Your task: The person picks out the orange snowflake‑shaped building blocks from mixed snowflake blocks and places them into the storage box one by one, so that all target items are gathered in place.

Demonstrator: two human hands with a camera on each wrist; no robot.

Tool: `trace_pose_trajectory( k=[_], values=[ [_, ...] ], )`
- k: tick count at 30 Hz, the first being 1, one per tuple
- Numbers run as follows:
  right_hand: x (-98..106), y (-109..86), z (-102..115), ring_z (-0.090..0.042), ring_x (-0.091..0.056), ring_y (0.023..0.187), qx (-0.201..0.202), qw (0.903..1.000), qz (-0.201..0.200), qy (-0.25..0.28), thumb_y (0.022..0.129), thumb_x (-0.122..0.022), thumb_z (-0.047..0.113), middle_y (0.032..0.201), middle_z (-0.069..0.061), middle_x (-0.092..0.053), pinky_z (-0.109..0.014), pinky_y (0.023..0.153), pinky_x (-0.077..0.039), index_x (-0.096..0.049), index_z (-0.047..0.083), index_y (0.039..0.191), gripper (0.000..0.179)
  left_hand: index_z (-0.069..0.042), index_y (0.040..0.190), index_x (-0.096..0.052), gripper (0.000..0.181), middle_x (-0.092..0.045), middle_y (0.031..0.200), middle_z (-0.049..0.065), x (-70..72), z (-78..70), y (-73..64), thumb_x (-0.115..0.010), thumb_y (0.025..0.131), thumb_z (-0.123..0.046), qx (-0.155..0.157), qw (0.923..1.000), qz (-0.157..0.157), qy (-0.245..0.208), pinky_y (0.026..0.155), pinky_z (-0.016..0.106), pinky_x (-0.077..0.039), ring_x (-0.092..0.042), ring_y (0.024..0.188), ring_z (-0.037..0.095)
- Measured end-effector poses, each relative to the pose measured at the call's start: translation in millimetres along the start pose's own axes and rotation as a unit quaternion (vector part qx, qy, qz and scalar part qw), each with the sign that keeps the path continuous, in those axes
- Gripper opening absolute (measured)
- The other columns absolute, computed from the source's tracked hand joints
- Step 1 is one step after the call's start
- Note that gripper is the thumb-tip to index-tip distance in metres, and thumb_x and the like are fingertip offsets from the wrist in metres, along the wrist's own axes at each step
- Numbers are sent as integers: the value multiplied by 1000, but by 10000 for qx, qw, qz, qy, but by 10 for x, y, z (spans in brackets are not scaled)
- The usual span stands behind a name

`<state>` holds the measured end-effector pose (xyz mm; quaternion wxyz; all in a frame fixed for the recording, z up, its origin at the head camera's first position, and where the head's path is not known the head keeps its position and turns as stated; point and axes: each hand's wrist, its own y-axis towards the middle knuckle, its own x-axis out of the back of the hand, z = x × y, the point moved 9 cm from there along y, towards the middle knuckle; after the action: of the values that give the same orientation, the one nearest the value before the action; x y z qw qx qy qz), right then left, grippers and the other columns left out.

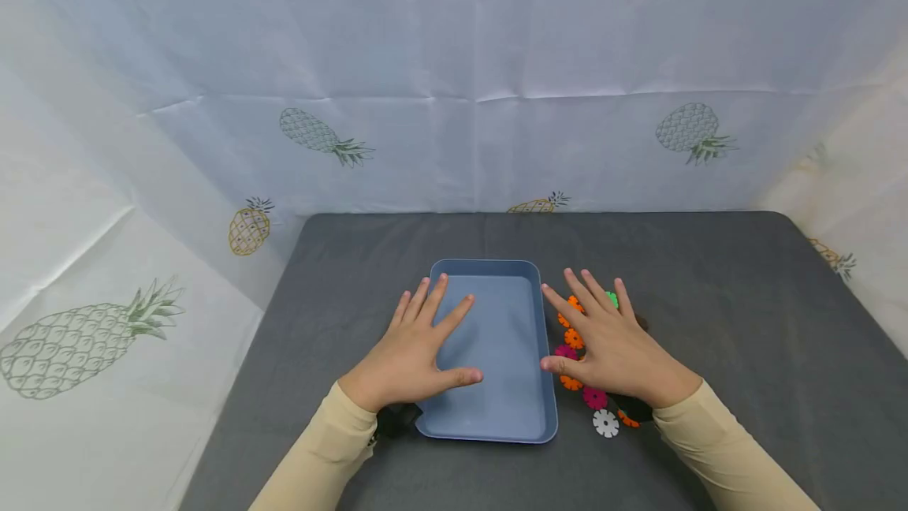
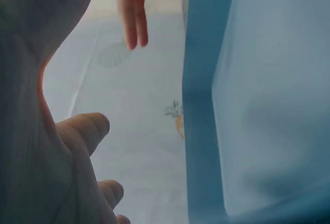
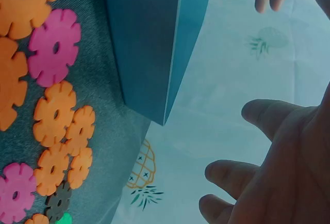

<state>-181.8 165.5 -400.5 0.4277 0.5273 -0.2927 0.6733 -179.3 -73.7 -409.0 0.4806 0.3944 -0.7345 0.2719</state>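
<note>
A blue rectangular tray (image 1: 496, 353) lies on the grey table with nothing in it. My left hand (image 1: 414, 353) hovers over the tray's left edge, fingers spread and holding nothing. To the right of the tray my right hand (image 1: 613, 345) is spread out too, above a group of notched plastic discs. Among these discs are an orange disc (image 3: 54, 113), a pink disc (image 3: 55, 47) and a white disc (image 1: 606, 423). My right hand and forearm hide part of the group. In the right wrist view the fingers (image 3: 268, 118) are apart from the discs.
The grey cloth-covered table (image 1: 695, 282) reaches back to a white curtain (image 1: 454, 38) printed with pineapples. A dark object (image 1: 397, 419), partly hidden, sits under my left wrist by the tray's near left corner.
</note>
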Motion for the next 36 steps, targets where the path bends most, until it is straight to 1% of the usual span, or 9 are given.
trace_pose_trajectory(
  k=[4, 8, 13, 18, 22, 26, 30, 33, 36],
  values=[
    [-48, 15, -65, -46, -11, 160, -137, 9999, 69, 71, 89, -64, 76, 174, -20, -16, -69, 124, 8, -28, 22, 169, 103, -32, 170, -15, 98, 6, 177, 13, -20, 187, 36, -57, 94, -78, 56, 9994, 37, -333, 127, 65, 1, 8, 162, 36],
    [-72, 24, -152, -47, -12, 159, -291, 9994, 101, 173, 90, -65, 75, 173, -22, -18, -67, 126, 8, -28, 19, 168, 103, -31, 170, -11, 93, 6, 177, 14, -50, 380, 88, -60, 99, -67, 75, 9932, 141, -1152, 126, 66, 5, 8, 162, 38],
    [-96, 48, -277, -49, -18, 157, -406, 9990, 40, 199, 91, -66, 74, 170, -25, -25, -72, 123, -7, -32, 16, 167, 101, -32, 171, -5, 90, 9, 177, 10, -150, 587, 129, -59, 104, -58, 269, 9741, 326, -2221, 125, 70, -2, 9, 162, 40],
    [-62, 113, -365, -50, -35, 149, -459, 9979, -278, 367, 93, -78, 52, 158, -28, -44, -75, 118, -18, -49, 6, 157, 83, -27, 171, -11, 85, 2, 177, 9, -245, 773, 154, -59, 106, -51, 412, 9565, 127, -2887, 121, 74, -18, 1, 163, 37],
    [-66, 166, -412, -46, -54, 131, -447, 9974, -430, 367, 95, -81, 29, 140, -25, -61, -71, 109, -36, -62, 0, 144, 60, -22, 170, -23, 76, -15, 176, 11, -267, 892, 177, -61, 107, -42, 413, 9467, -241, -3184, 122, 71, -22, -12, 162, 36],
    [-111, 230, -424, -35, -63, 106, -352, 9980, -417, 304, 97, -78, 13, 120, -18, -66, -53, 88, -56, -70, -2, 133, 40, -17, 164, -39, 63, -33, 170, 11, -257, 1026, 162, -62, 108, -33, 464, 9338, -636, -3491, 124, 66, -25, -25, 159, 35],
    [-154, 293, -434, -19, -59, 84, -351, 9985, -311, 288, 97, -74, 6, 105, -11, -64, -36, 70, -55, -74, -2, 127, 31, -12, 156, -52, 51, -47, 162, 10, -231, 1103, 161, -61, 109, -28, 343, 9282, -891, -3595, 123, 61, -29, -36, 154, 33],
    [-195, 323, -450, -13, -54, 75, -444, 9985, -94, 294, 98, -71, 3, 101, -8, -63, -30, 65, -50, -75, -1, 125, 28, -11, 153, -56, 47, -51, 159, 10, -239, 1112, 177, -61, 109, -26, 167, 9330, -936, -3470, 123, 60, -31, -39, 153, 33],
    [-235, 351, -442, -14, -54, 76, -451, 9986, 165, 206, 97, -68, 1, 101, -8, -64, -30, 63, -49, -76, 1, 123, 27, -11, 152, -57, 47, -52, 158, 10, -254, 1124, 184, -63, 108, -25, 113, 9346, -990, -3415, 123, 59, -32, -41, 152, 32]
  ],
)
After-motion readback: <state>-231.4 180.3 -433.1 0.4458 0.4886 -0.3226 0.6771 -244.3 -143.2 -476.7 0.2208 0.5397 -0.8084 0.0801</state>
